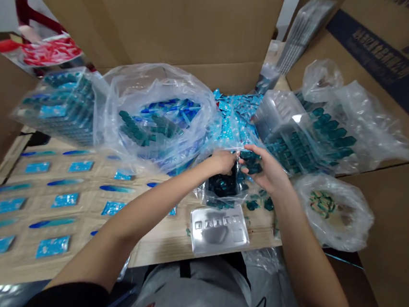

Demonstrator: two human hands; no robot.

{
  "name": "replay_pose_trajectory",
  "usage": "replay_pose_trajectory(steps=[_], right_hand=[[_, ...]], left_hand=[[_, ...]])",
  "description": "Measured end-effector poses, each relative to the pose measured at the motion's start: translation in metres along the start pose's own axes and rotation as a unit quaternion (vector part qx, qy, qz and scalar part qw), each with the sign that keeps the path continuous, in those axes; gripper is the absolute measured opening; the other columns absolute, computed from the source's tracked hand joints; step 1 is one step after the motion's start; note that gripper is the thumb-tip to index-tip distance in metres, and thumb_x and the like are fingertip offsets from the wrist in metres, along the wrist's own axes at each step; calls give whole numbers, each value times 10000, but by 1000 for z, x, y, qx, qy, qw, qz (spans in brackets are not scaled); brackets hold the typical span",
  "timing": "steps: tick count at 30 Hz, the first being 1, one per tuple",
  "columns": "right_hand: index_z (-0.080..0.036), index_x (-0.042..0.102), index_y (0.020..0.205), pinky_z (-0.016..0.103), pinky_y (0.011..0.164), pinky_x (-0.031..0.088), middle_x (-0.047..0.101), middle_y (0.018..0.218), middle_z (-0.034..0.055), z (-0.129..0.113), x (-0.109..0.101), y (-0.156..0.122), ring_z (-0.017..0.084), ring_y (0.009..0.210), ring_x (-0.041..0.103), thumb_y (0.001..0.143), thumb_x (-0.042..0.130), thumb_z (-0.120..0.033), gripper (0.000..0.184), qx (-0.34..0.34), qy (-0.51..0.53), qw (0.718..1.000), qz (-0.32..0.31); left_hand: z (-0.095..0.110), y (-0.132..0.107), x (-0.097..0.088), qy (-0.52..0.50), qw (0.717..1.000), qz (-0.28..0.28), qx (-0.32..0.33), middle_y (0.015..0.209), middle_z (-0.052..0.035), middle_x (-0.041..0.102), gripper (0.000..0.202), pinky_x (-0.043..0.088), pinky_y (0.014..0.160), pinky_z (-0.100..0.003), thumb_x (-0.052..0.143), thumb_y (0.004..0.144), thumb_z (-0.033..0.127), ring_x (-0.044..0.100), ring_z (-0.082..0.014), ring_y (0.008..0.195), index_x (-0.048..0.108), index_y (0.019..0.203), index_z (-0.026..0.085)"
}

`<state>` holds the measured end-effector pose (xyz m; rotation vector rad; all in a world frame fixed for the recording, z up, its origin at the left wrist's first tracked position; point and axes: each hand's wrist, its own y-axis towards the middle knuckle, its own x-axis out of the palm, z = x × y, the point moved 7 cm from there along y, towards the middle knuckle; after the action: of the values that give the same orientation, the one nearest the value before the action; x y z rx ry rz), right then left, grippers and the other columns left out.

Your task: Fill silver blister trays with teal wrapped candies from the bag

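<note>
Cardboard flaps [166, 19] stood around a wooden table [163, 246], where blue foil sachets [53, 246] were laid in rows and one silver blister tray [218, 232] was placed. Two hands were seen: a small clear plastic bag [218, 196] of dark teal pieces was pinched at its rim by the left hand [221, 161], while a clump of teal pieces [251, 162] was grasped by the right hand [266, 171], just above that bag.

The fingers [252, 150] of the right hand [266, 173] pinch dark teal plastic pieces [251, 163] just beside the left hand [221, 161], with a silver blister tray [218, 232] on the bench [159, 248] below the fingers.
</note>
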<state>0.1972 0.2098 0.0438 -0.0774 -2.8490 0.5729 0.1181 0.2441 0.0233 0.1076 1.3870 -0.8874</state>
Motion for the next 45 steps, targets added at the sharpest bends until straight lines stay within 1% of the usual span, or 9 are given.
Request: replay_pose_trajectory(steps=[5,10,13,16,22,27,34,40,45], right_hand=[[-183,648,771,202,482,416,648,725,8,5,0,-9,124,646,600,760,613,-288,112,-15,3,1000,-22],[-200,687,841,343,848,472,710,914,28,3,16,-19,188,905,632,772,606,-197,106,-160,-218,962,-43],[-198,670,961,422,962,420,693,1076,83,0,26,-27,237,1042,607,871,512,-292,204,-243,-284,928,16],[-216,617,1081,408,942,447,669,1121,88,6,31,-29,231,1036,608,922,434,-401,305,-224,-180,957,49],[-262,546,1142,427,742,538,701,951,77,33,65,-24,238,894,643,946,147,-597,557,45,153,980,-121],[-228,596,995,310,605,533,692,779,46,44,56,-26,199,754,665,966,298,-469,384,139,242,958,-67],[-238,648,974,196,409,386,696,790,15,45,48,-35,144,637,650,867,486,-286,200,142,265,952,-61],[-216,670,894,177,377,337,684,794,24,43,46,-51,127,590,603,827,492,-306,210,129,259,953,-95],[-245,702,845,175,357,331,678,806,36,44,39,-75,137,594,592,749,587,-320,167,124,259,952,-105]], left_hand=[[-2,-34,-13,-1,997,73,-3,1093,-130,656,307,486,879,-399,541,887,141,613,-277,1052,558,1193,146],[-25,-67,-35,-93,979,179,8,1047,-69,663,212,471,858,-305,513,881,184,617,-203,966,580,1081,155],[-43,-77,-47,-308,903,298,-9,886,-14,662,101,472,797,-258,542,859,237,609,-159,830,606,892,167],[-46,-79,-44,-452,814,362,-41,780,13,615,153,477,728,-236,535,877,315,586,-135,743,592,847,176],[-16,-80,-37,-472,830,297,17,1072,-28,651,234,498,862,-281,416,945,284,604,-170,1006,608,1039,189],[-22,-86,-30,-444,867,208,89,1183,-66,648,350,482,948,-347,480,865,171,594,-204,1106,582,1199,163],[-35,-102,-33,-413,852,309,92,1095,-62,671,255,454,986,-363,565,833,236,596,-201,1084,673,1058,182],[-38,-117,-23,-587,748,297,87,948,-28,687,302,565,819,-370,614,822,334,682,-177,838,608,1110,245],[-25,-147,-11,-618,732,278,74,1068,-46,682,257,604,748,-392,621,829,486,698,-197,836,650,913,245]])
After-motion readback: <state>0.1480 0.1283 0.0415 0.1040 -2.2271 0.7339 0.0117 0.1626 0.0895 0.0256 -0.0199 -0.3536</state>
